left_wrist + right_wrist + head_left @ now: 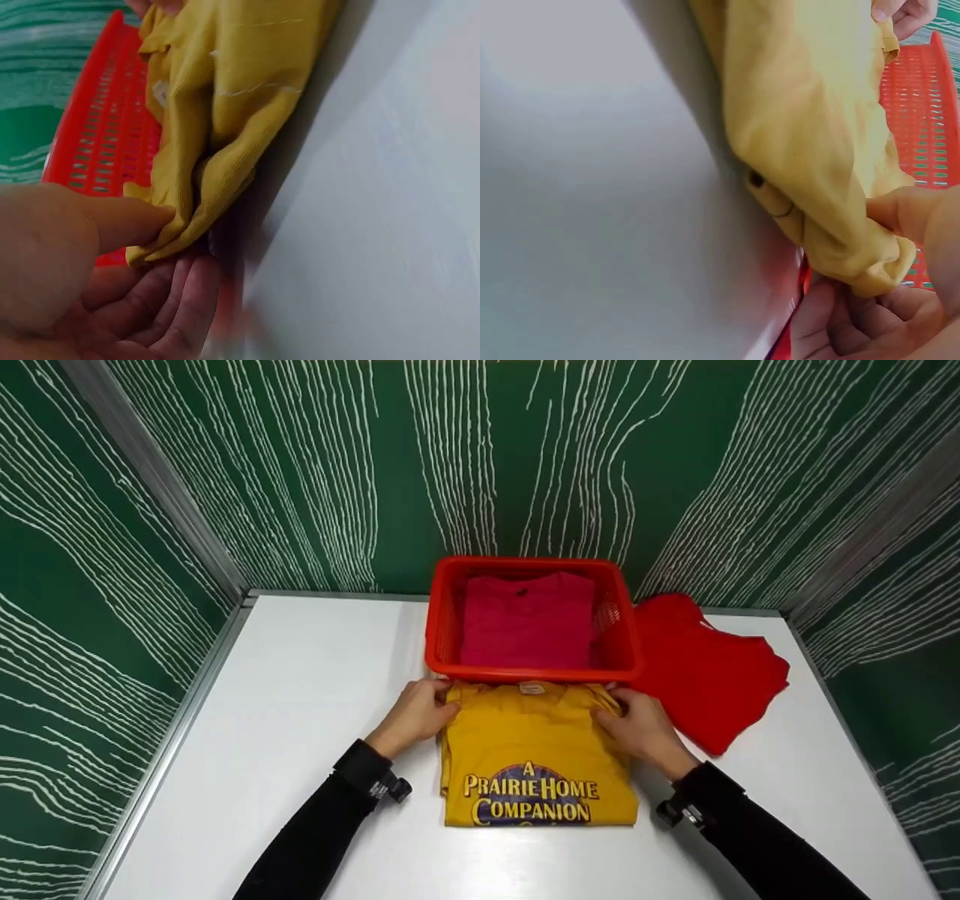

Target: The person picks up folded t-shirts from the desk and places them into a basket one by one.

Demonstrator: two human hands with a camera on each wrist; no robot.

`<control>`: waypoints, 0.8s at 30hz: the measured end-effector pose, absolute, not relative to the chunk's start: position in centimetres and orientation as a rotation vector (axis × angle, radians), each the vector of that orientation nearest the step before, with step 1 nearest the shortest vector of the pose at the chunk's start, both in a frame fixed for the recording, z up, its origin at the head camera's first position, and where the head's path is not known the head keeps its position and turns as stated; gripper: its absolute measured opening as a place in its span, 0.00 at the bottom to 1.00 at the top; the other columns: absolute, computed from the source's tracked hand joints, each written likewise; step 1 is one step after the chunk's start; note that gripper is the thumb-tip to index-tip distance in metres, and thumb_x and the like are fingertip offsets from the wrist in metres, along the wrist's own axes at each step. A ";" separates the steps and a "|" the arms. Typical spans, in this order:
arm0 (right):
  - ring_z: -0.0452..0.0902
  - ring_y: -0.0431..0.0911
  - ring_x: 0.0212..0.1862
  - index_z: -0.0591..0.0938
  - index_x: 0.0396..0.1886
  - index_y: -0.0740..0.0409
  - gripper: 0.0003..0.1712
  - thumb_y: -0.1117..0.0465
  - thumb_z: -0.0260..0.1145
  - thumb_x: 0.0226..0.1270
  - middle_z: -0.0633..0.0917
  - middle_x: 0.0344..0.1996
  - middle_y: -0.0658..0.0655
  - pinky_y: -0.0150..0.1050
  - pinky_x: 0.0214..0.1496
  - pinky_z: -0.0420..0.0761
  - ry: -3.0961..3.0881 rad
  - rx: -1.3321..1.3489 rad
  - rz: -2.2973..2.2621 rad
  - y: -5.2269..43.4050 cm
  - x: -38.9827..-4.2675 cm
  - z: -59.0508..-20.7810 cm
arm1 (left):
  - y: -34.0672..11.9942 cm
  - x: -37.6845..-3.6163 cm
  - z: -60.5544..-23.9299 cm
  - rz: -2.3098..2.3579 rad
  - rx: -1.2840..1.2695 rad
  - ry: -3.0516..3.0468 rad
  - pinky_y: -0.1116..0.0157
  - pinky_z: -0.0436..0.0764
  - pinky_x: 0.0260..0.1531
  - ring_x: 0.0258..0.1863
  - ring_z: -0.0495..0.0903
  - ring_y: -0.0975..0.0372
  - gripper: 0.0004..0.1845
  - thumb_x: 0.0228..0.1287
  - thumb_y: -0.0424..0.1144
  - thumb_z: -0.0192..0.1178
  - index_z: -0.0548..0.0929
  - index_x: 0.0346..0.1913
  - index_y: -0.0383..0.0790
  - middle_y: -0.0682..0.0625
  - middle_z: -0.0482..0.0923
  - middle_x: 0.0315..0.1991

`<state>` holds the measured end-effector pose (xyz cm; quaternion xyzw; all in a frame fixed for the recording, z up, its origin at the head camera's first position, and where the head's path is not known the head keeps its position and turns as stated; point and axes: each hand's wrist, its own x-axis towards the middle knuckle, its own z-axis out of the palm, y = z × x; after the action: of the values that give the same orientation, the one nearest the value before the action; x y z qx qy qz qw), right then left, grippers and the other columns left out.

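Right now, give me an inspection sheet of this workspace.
Surface: white table, no marks seen.
Job's things: folded yellow shirt lying flat before the red basket; a folded pink shirt lies inside.
Clutter: red garment to the basket's right.
Grippers: left hand and right hand each pinch a far corner of the yellow shirt.
Cables: nothing seen.
Surroundings: green patterned walls.

Both hands, left [414, 712] and right [637, 726], reach forward, fingers curled and pinching
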<state>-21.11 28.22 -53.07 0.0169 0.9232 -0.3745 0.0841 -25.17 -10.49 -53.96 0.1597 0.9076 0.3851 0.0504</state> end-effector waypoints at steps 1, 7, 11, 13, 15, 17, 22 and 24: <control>0.82 0.56 0.53 0.80 0.73 0.67 0.34 0.47 0.70 0.80 0.86 0.61 0.68 0.37 0.49 0.82 2.743 0.053 -1.126 28.3 -21.0 -52.9 | -10.6 -25.1 -53.9 1.186 0.495 2.744 0.67 0.72 0.29 0.27 0.73 0.62 0.04 0.73 0.36 0.68 0.86 0.39 0.39 0.55 0.73 0.27; 0.80 0.56 0.57 0.74 0.81 0.65 0.39 0.47 0.69 0.81 0.83 0.63 0.67 0.34 0.51 0.83 2.644 0.006 -1.171 28.8 -20.3 -51.1 | -11.1 -24.8 -53.1 1.219 0.556 2.692 0.67 0.73 0.33 0.30 0.74 0.62 0.04 0.73 0.36 0.66 0.82 0.39 0.41 0.53 0.74 0.30; 0.80 0.55 0.55 0.76 0.78 0.63 0.35 0.50 0.70 0.80 0.82 0.60 0.66 0.34 0.48 0.85 2.644 -0.042 -1.156 29.1 -19.8 -49.6 | -11.6 -24.4 -52.2 1.246 0.594 2.675 0.66 0.79 0.39 0.37 0.79 0.61 0.03 0.70 0.36 0.67 0.86 0.44 0.42 0.51 0.82 0.36; 0.81 0.55 0.53 0.78 0.75 0.62 0.32 0.52 0.70 0.79 0.83 0.58 0.65 0.34 0.46 0.86 2.658 -0.054 -1.146 29.3 -19.5 -48.9 | -11.8 -24.3 -51.7 1.251 0.621 2.672 0.66 0.81 0.42 0.39 0.80 0.61 0.06 0.70 0.36 0.67 0.87 0.46 0.42 0.50 0.85 0.39; 0.81 0.54 0.52 0.79 0.74 0.62 0.30 0.54 0.70 0.78 0.83 0.57 0.65 0.32 0.46 0.86 2.672 -0.078 -1.141 29.4 -19.3 -48.3 | -11.9 -24.1 -51.0 1.260 0.643 2.666 0.65 0.82 0.44 0.41 0.81 0.60 0.08 0.70 0.35 0.67 0.88 0.49 0.42 0.49 0.87 0.41; 0.81 0.54 0.51 0.79 0.74 0.63 0.30 0.55 0.70 0.78 0.84 0.57 0.65 0.31 0.46 0.86 2.686 -0.114 -1.137 29.5 -19.2 -47.7 | -12.1 -24.0 -50.4 1.270 0.667 2.665 0.65 0.83 0.46 0.42 0.82 0.59 0.09 0.70 0.35 0.67 0.89 0.51 0.41 0.48 0.87 0.43; 0.81 0.51 0.47 0.81 0.74 0.65 0.30 0.57 0.72 0.78 0.87 0.55 0.64 0.28 0.43 0.84 2.722 -0.206 -1.131 29.8 -19.2 -46.2 | -12.4 -23.9 -48.7 1.307 0.721 2.672 0.64 0.86 0.48 0.43 0.83 0.59 0.12 0.72 0.33 0.66 0.92 0.54 0.39 0.47 0.89 0.47; 0.80 0.50 0.43 0.84 0.69 0.65 0.26 0.58 0.73 0.77 0.87 0.50 0.63 0.29 0.40 0.83 2.741 -0.244 -1.137 29.9 -19.3 -45.6 | -12.5 -23.9 -48.1 1.320 0.737 2.680 0.63 0.87 0.48 0.43 0.84 0.59 0.12 0.73 0.33 0.66 0.92 0.54 0.39 0.47 0.90 0.47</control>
<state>-19.34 29.94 -45.56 -0.0816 0.9175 -0.3805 0.0820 -23.93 -12.49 -48.14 0.2393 0.8706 0.4286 0.0323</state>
